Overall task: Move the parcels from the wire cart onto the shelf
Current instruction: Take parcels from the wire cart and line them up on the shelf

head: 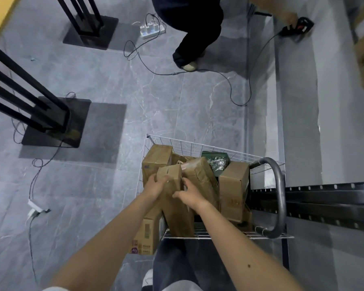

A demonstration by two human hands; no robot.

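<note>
Floor (97,185): open L of cart, cable (33,185) crossing it.
Shelf (332,206): dark rails, R of cart, just beside handle (278,196).
Cart (198,143): white wire, packed w/ parcels (233,185), several above rim.
Tall box (174,206): upright, cart's near-L corner, top above rim.
L hand (156,184): fingers curled over its top L edge.
R hand (189,195): fingers curled on its R edge.

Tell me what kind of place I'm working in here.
Probably a parcel stockroom or sorting room: a wire cart full of cardboard parcels, slotted metal shelving beside it, and another person holding what looks like a corded scanner. The left hand and right hand grip a tall parcel.
</note>
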